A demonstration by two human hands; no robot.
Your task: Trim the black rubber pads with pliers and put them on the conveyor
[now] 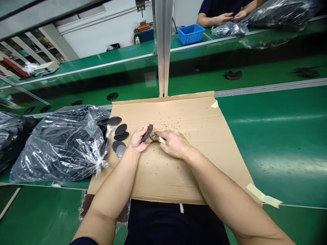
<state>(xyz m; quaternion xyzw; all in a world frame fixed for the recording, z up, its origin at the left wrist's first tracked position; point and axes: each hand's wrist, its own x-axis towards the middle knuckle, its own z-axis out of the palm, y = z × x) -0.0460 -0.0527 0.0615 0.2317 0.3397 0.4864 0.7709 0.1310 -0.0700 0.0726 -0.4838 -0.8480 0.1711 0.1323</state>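
Observation:
My left hand (138, 140) is closed on a black disc (147, 133), held tilted on its edge above the cardboard sheet (184, 177). In my right hand (175, 143) is a pair of cutting pliers (160, 139) with pale handles; its jaws are at the disc's right edge. Whether the jaws touch the disc I cannot tell. Small dark crumbs (172, 124) lie scattered on the cardboard around both hands. Left of my left hand lie several loose discs (121, 129), one of them showing a grey face (121, 151).
A clear plastic bag (63, 146) full of black discs bulges at the left, with another dark bag (12, 139) beyond it. Ahead, a metal post (163, 47) rises by a green belt carrying discs (233, 75). Across it are a blue bin (191, 34) and a co-worker's hands (231, 17).

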